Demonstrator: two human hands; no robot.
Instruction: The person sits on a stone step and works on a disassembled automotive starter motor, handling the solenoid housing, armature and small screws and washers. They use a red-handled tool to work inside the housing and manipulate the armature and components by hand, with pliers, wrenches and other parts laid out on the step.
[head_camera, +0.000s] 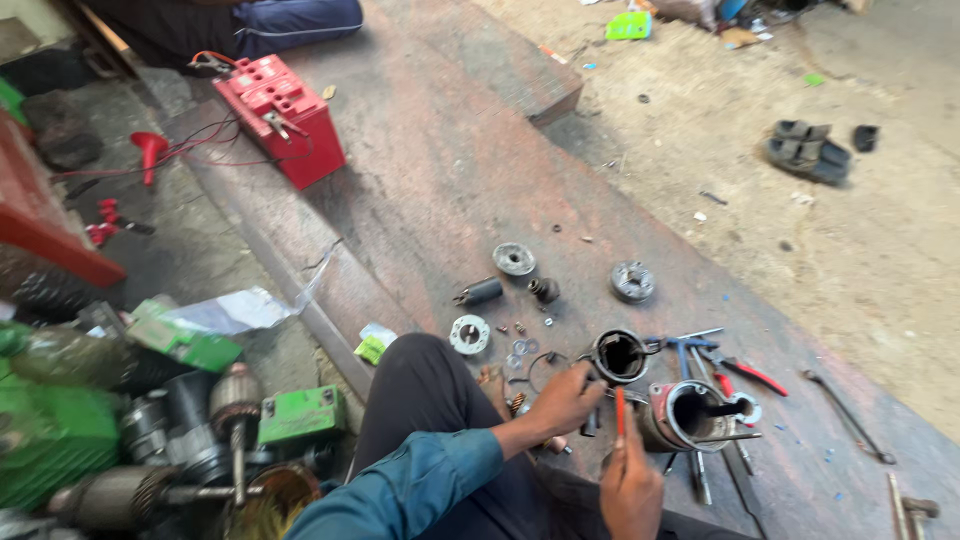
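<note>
Gripping screwdriver (620, 412), right hand (632, 490) beside housing (690, 415).

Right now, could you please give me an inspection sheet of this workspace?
Surface: worn reddish slab, dusty.
Job's things: black cylindrical housing; red-handled tool.
Clutter: round metal parts, pliers, second housing, armatures.
Hands: left hand at the black housing; right hand grips the red-handled tool.
Cables: red leads beside the red battery.
Surroundings: sandals on dirt ground; another person's legs.
</note>
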